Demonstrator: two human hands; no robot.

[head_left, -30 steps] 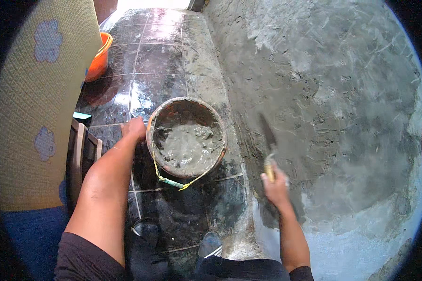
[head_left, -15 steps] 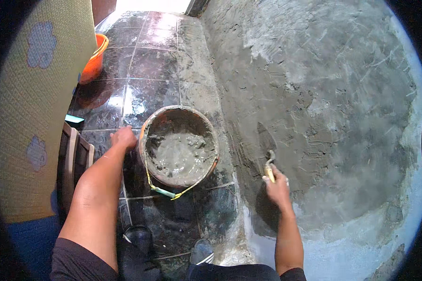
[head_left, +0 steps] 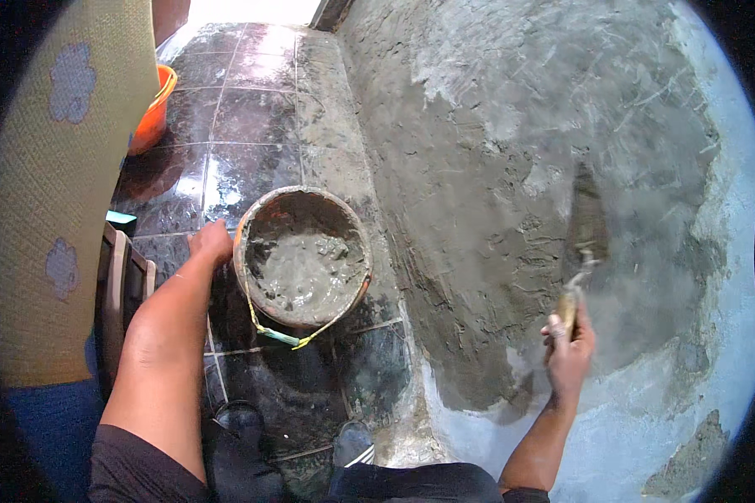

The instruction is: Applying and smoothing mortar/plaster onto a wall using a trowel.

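My right hand [head_left: 570, 344] grips the wooden handle of a trowel [head_left: 590, 222], whose pointed blade lies against the grey mortar-coated wall [head_left: 470, 218] and points away from me. Beside the left rim of a round bucket [head_left: 242, 281], my left hand [head_left: 210, 242] is curled closed; its fingertips are hidden, so what they hold, if anything, cannot be made out. Wet grey mortar [head_left: 306, 272] partly fills the bucket. A yellow cord handle with a pale green grip [head_left: 278, 336] hangs down on the bucket's near side.
Dark glossy floor tiles [head_left: 256, 172] run along the wall, with mortar smears by its foot. An orange bucket [head_left: 153, 113] stands at the far left, partly behind a patterned, cloud-marked sheet [head_left: 38, 210]. Bare light-blue wall [head_left: 579, 457] borders the mortar. My feet are below.
The trowel in my right hand has moved right and farther up the wall. My left hand stays beside the bucket. The whole view has shifted slightly.
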